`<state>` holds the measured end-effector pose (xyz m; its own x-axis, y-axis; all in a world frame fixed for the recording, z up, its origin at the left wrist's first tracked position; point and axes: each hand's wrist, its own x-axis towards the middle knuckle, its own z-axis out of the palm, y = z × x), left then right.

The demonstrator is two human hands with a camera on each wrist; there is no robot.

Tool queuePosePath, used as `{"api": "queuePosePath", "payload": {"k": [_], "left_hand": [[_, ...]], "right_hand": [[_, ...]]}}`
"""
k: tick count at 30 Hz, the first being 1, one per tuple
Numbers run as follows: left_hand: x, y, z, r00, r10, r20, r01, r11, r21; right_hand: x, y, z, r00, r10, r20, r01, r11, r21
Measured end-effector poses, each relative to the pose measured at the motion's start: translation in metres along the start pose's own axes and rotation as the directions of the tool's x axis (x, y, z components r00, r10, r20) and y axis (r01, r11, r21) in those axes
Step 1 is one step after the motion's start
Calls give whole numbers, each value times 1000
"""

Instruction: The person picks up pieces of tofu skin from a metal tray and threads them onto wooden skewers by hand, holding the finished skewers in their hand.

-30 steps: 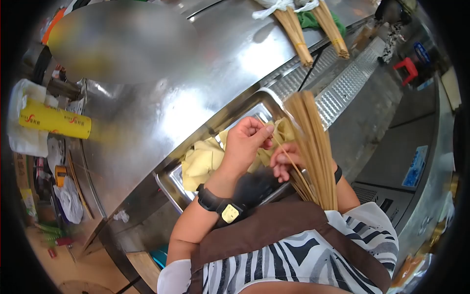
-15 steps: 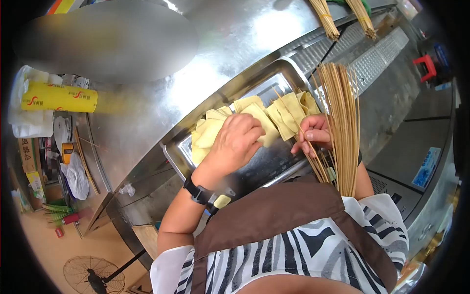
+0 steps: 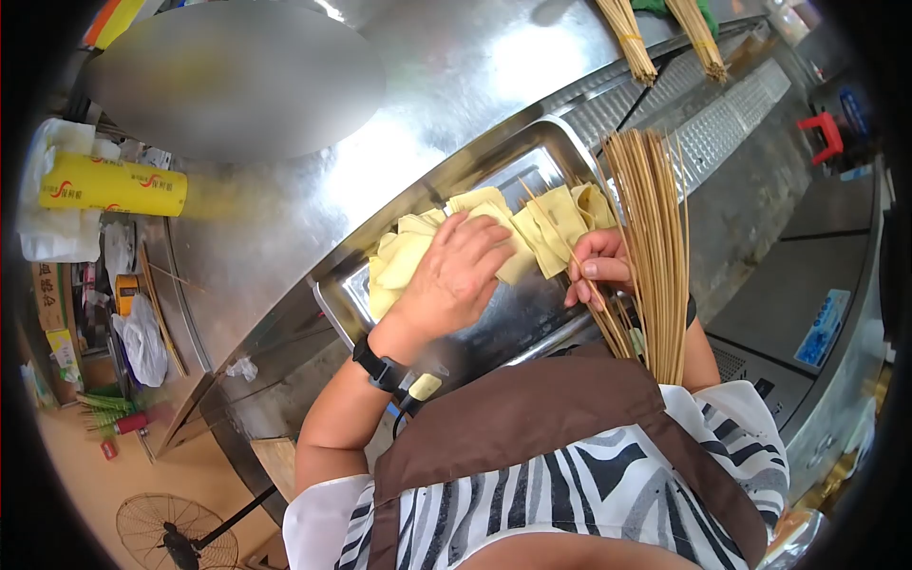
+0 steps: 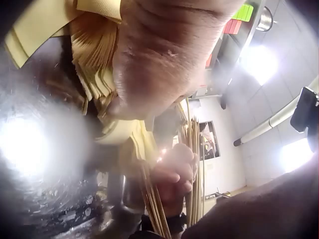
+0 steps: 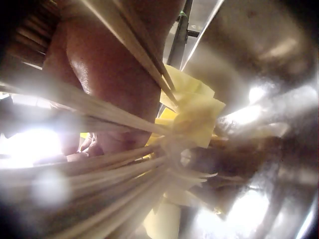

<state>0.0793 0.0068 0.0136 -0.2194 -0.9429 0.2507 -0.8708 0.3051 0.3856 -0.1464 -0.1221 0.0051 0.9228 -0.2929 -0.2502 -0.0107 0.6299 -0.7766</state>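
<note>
Pale yellow folded tofu skin sheets (image 3: 404, 256) lie in a shiny metal tray (image 3: 328, 309). My left hand (image 3: 458, 271) bends over the stack in the middle, its fingers on the sheets. In the left wrist view its thumb comes down at the fanned sheet edges (image 4: 97, 45); the other fingertips are hidden. Over the tray's right end, my right hand (image 3: 600, 266) pinches a thin bamboo skewer (image 3: 546, 214) that runs across folded sheets (image 3: 560, 223). A thick bundle of bamboo skewers (image 3: 655, 247) stands against this hand, fanning upward.
The tray sits at the edge of a steel counter (image 3: 456, 76). Two more skewer bundles (image 3: 629, 43) lie at the far right. A yellow film roll (image 3: 114, 185) is on the left, and a standing fan (image 3: 176, 537) is at lower left.
My left hand has left the skewer tip near the right hand and moved left onto the middle stack. The right hand keeps hold of the skewers. The last half second shows little movement.
</note>
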Motion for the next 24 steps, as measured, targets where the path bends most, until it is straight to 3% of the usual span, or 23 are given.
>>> {"api": "queuePosePath", "payload": {"k": [1, 2, 5, 9, 12, 15, 17, 24], "left_hand": [[2, 4, -1, 1000, 14, 7, -14, 1000, 12], [0, 2, 2, 991, 45, 128, -44, 999, -11], [-1, -7, 17, 982, 125, 139, -128, 992, 7], [0, -16, 14, 984, 128, 127, -130, 992, 4], [3, -22, 10, 991, 90, 95, -100, 990, 102], [5, -17, 5, 999, -7, 37, 7, 1000, 8], [8, -6, 2, 990, -77, -115, 68, 995, -78], [-5, -20, 8, 991, -6, -131, 1, 999, -36]], "right_hand": [[0, 1, 0, 1000, 6, 4, -6, 1000, 3], [-1, 1, 0, 1000, 8, 7, -8, 1000, -1], [0, 0, -2, 1000, 26, -2, -26, 999, -33], [0, 0, -3, 999, 42, -10, -42, 999, -31], [1, 1, -4, 999, 33, -10, -33, 999, 9], [1, 3, -6, 1000, 11, 21, -11, 1000, -22], [2, 0, -3, 1000, 31, -5, -31, 999, -30], [3, 0, -1, 1000, 29, 5, -28, 998, -59]]}}
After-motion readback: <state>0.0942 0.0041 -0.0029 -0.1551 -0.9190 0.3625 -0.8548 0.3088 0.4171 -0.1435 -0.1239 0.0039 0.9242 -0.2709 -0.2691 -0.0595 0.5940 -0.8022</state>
